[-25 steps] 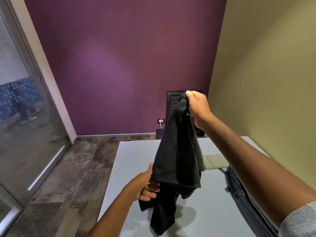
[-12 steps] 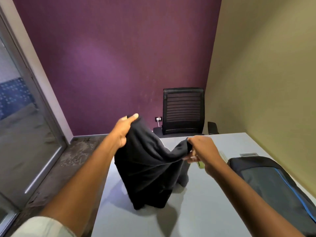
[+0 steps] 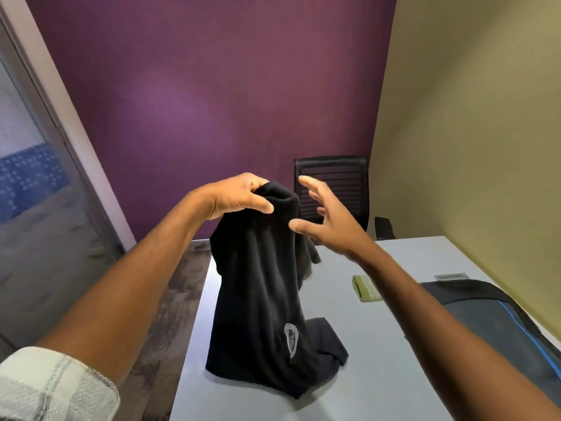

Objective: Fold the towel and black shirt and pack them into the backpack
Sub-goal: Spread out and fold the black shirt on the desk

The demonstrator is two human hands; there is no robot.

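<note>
The left hand (image 3: 243, 199) pinches the black shirt (image 3: 267, 287) by its top so it hangs with its hem bunched on the table (image 3: 394, 375), while the right hand (image 3: 326, 220) hovers beside it, fingers spread and holding nothing. To my eye, that free hand should catch a matching corner so the cloth spreads flat before folding. I count one shirt, one folded towel (image 3: 365, 287), one backpack (image 3: 498, 323).

Two hands, left (image 3: 239, 197) and right (image 3: 326, 220). One black shirt (image 3: 267, 287). One folded green towel (image 3: 365, 287). One backpack (image 3: 498, 323). One bench (image 3: 379, 344). One black chair (image 3: 334, 183).
</note>
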